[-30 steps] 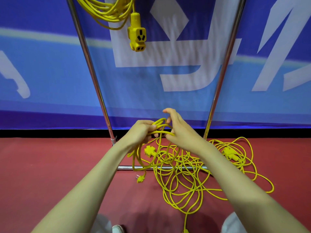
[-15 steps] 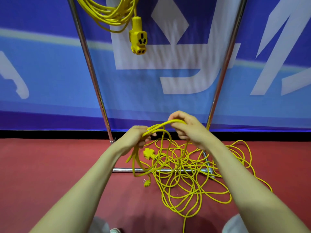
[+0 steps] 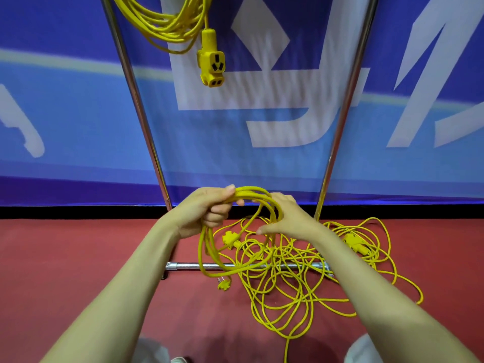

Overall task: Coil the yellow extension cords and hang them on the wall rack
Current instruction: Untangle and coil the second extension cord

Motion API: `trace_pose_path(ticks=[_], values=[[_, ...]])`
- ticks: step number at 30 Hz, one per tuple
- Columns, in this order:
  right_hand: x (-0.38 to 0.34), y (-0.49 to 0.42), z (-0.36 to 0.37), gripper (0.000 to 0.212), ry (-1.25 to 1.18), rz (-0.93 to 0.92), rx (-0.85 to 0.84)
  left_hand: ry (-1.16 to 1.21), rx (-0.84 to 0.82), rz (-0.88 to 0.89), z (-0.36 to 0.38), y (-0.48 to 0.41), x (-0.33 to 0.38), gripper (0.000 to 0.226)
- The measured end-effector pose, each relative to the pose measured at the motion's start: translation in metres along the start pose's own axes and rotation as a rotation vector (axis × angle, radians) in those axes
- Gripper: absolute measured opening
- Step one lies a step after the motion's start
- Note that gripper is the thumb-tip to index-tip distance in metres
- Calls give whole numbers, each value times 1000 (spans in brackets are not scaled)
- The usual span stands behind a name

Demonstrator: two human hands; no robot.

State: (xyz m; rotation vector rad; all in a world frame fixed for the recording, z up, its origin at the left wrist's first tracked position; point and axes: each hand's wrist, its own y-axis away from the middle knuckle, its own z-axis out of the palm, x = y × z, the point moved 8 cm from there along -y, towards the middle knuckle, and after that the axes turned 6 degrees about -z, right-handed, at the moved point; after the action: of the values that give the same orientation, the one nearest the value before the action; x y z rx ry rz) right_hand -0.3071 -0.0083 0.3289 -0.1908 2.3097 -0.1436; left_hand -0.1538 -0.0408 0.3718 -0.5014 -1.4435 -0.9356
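One coil [image 3: 167, 24] already hangs on the rack [image 3: 137, 100], high above the fingers. The left hand [image 3: 207, 210] clamps a few finished loops [image 3: 251, 192]; the right hand [image 3: 290, 218] curls its fingers loosely round them alongside. Below the fingertips most cord lies as a tangle [image 3: 277, 255], draped across the base bar [image 3: 188, 265], likely to snag

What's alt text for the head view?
The left hand grips a half-made coil of yellow cord while the right hand touches its loops. More cord lies tangled on the red floor, and another coil hangs above between the rack's poles.
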Motion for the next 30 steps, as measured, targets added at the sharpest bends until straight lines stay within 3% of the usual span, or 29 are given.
trace_pose_path(ticks=[3,5,9,13,18,21,24,28,30], values=[[3,6,7,22,-376,111,-12,248,80,56,-19,2,10,39],[1,9,5,16,-527,140,-47,338,181,77,-42,4,8,38],[8,12,-14,5,-589,183,-11,23,311,-12,-68,11,-6,37],[17,14,-21,10,-531,206,8,-120,306,-88,-68,11,-11,41],[20,12,-25,11,-353,187,45,24,278,-118,-67,9,-17,37],[27,13,-19,22,-186,190,-11,96,301,-102,-66,6,-18,35],[36,19,-10,32,-148,243,-136,102,382,-60,-76,4,-19,35],[47,25,-6,16,-110,311,-270,143,531,-7,-85,1,-24,34],[47,21,-12,18,-41,340,-206,103,596,42,-87,-1,-23,31]])
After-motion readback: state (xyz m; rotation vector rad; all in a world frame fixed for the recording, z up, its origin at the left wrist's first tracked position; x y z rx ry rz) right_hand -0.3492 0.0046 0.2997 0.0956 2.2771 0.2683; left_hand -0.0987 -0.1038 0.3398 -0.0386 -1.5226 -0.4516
